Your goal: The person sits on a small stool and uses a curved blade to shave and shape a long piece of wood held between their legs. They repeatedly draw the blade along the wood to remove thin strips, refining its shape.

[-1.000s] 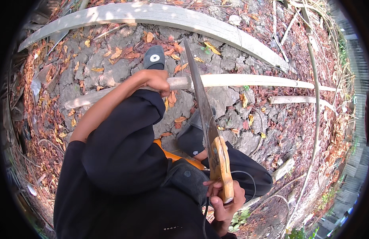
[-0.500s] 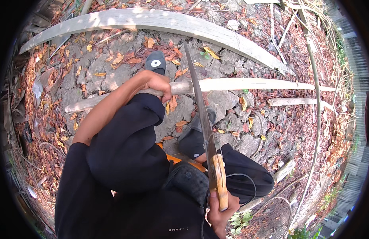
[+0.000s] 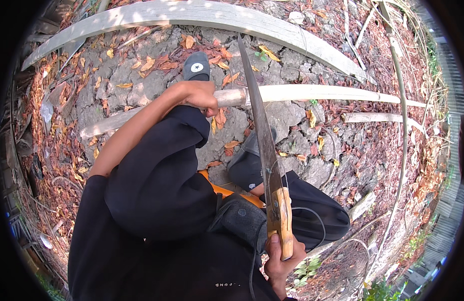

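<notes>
The left hand (image 3: pixel 199 96) is gripping a pale pole (image 3: pixel 317 93) lying on the ground (image 3: pixel 141 80); the right hand (image 3: pixel 282 258) is clasping a knife (image 3: pixel 264 145) by its wooden handle, its blade crossing the pole.

Cracked grey ground (image 3: pixel 287 113) is seen outdoors in bright sunlight, scattered with dry orange and brown leaves (image 3: pixel 219 120). A weathered grey plank (image 3: pixel 202 14) is laid across the top of the scene, and thin bare branches (image 3: pixel 402 130) are strewn along the right side. A few green weeds (image 3: pixel 307 268) are visible near the lower edge.
</notes>
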Motion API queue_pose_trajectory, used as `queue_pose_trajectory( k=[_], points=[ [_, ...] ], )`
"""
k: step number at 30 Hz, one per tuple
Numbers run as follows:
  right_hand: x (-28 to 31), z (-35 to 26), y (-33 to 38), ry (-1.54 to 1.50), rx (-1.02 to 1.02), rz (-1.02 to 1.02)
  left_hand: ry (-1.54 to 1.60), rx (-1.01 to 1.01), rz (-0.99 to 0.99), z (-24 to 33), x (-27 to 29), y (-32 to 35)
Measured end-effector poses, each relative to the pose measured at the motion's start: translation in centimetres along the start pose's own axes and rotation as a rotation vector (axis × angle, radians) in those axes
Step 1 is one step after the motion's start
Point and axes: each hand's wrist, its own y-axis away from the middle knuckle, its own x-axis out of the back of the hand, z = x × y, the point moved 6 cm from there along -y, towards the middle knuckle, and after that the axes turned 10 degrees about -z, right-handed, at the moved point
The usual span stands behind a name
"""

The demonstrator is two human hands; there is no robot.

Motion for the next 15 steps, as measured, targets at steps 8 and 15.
queue_pose_trajectory(
  k=[8,15],
  points=[
    [-0.7,-1.4,-0.7,0.081,0.087,-0.139,0.004,-0.025,0.039,0.4,-0.1,0.4],
    [-1.3,-1.9,-2.6,-0.011,0.115,-0.042,0.013,-0.007,-0.001,1.0,0.0,0.2]
  ],
)
